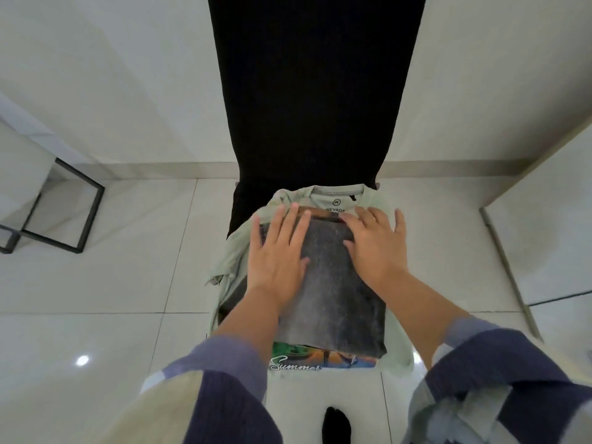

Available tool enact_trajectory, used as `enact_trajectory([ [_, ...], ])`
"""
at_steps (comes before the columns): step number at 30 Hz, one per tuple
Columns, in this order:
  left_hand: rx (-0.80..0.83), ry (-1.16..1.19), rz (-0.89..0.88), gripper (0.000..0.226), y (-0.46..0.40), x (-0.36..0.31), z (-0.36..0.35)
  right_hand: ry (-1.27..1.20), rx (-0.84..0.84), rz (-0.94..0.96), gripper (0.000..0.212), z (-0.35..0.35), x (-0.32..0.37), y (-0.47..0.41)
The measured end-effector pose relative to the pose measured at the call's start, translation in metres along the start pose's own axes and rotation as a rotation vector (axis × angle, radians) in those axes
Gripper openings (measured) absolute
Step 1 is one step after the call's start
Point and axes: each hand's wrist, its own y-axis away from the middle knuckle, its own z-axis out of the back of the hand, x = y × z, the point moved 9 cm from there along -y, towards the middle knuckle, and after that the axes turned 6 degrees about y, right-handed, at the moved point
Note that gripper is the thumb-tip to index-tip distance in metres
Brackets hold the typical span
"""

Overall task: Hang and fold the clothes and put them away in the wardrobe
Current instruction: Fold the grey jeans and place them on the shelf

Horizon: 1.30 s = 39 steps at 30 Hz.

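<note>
The folded dark grey garment (333, 283) lies on top of a pale green T-shirt (336, 195), whose collar label points away from the person and whose printed front shows at the near edge. Both rest on a support that the clothes hide completely; what it is cannot be told. The stack stands above the tiled floor (96, 283), directly in front of a long black garment (314, 91) that hangs down to the floor line.

The left hand (275, 257) lies flat on the left part of the grey garment, fingers spread and extended toward the collar. The right hand (373, 245) lies flat on the right part, fingers likewise spread. Neither hand pinches or grips fabric; both press downward with open palms.

This placement appears intended to flatten the fold and expel trapped air, so that the piece keeps its rectangular shape. Positioning one hand at each side distributes pressure evenly and prevents the upper layer from sliding on the T-shirt beneath.

The green T-shirt is not yet folded: its sleeves and hem spill beyond the grey garment on both sides. The wardrobe is not identifiable here.
</note>
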Motion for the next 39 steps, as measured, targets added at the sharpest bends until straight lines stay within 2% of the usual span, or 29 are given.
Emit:
enact_trajectory([
  [3, 0.085, 0.079, 0.080, 0.070, 0.002, 0.008, -0.072, -0.045, 0.091, -0.036, 0.054, -0.066, 0.015, -0.002],
  [8, 0.031, 0.095, 0.114, 0.071, -0.008, 0.018, -0.119, -0.023, 0.048, -0.033, 0.063, -0.118, 0.021, -0.019],
  [15, 0.077, 0.115, 0.186, 0.071, -0.015, 0.026, -0.136, -0.038, 0.082, 0.014, 0.063, -0.137, 0.023, -0.033],
  [20, 0.087, 0.130, 0.264, 0.068, 0.005, 0.033, -0.131, -0.057, 0.041, -0.011, 0.059, -0.126, 0.014, -0.007],
  [24, 0.171, 0.128, 0.499, 0.073, 0.052, 0.055, -0.125, -0.125, 0.076, -0.224, 0.061, -0.123, -0.011, 0.045],
  [27, 0.212, 0.060, 0.484, 0.079, 0.069, 0.061, -0.116, -0.448, 0.009, -0.497, 0.074, -0.114, -0.032, 0.082],
  [29, 0.243, 0.051, 0.488, 0.081, 0.069, 0.068, -0.112, -0.733, 0.063, -0.684, 0.068, -0.128, -0.038, 0.097],
  [30, 0.263, 0.048, 0.513, 0.081, 0.069, 0.074, -0.112, -0.795, 0.128, -0.744, 0.065, -0.135, -0.037, 0.102],
  [33, 0.295, 0.101, 0.653, 0.084, 0.080, 0.089, -0.115, -0.820, 0.254, -0.810, 0.066, -0.146, -0.035, 0.112],
  [35, 0.280, 0.269, 0.764, 0.085, 0.092, 0.095, -0.121, -0.899, 0.290, -0.835, 0.067, -0.152, -0.035, 0.114],
  [39, 0.251, 0.355, 0.727, 0.081, 0.088, 0.096, -0.113, -1.071, 0.355, -0.897, 0.074, -0.157, -0.035, 0.114],
])
